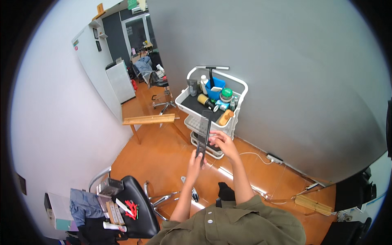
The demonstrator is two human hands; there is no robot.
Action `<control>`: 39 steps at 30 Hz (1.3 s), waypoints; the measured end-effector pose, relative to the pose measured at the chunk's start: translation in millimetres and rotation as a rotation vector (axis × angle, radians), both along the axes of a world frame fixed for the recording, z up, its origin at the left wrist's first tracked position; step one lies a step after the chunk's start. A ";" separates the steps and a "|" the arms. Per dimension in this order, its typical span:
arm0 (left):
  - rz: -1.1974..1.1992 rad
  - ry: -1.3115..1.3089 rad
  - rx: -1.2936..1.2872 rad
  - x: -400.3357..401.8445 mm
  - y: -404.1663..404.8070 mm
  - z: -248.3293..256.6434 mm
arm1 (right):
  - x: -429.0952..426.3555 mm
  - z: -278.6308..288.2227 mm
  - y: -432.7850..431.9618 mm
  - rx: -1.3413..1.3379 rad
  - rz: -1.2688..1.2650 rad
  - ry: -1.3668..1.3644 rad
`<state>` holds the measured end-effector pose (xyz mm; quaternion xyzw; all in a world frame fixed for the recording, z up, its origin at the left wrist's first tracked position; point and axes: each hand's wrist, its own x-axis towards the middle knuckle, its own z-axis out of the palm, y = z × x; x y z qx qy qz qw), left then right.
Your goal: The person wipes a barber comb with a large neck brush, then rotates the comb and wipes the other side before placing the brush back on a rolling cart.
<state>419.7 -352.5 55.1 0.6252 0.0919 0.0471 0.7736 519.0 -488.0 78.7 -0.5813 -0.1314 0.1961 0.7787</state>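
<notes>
A long black hair comb point(204, 125) stands upright in front of me, its teeth facing left. My left hand point(197, 160) grips its lower end, thumb across the front. Close by its right edge is my right hand point(223, 144), fingers bent and apart. The right fingertips are at the comb's side; I cannot tell whether they touch it. Behind the comb is a white trolley point(180, 102). Its top tray carries a blue container point(216, 88), a green-lidded jar point(226, 94), a brush with pale bristles point(203, 99), a wooden-backed brush point(226, 117) and several bottles.
At lower left, a black swivel chair point(134, 196) bears red clips point(131, 209), boxes and a spray can point(114, 226). A wooden bench point(150, 118) meets the mirror point(111, 82). A power strip point(274, 159) with a white cable lies along the grey wall point(291, 76).
</notes>
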 end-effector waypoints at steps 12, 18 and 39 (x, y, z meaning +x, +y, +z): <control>0.091 0.123 0.037 124.7 -3.9 -7.2 | 164.2 -137.5 -30.7 -0.370 -0.493 0.274; 0.068 0.160 -0.017 134.4 21.0 -14.9 | 182.1 -155.3 4.8 -0.228 -0.528 0.157; -0.076 0.098 0.175 233.9 131.7 -2.5 | 178.4 79.3 62.7 -0.031 -0.423 -0.232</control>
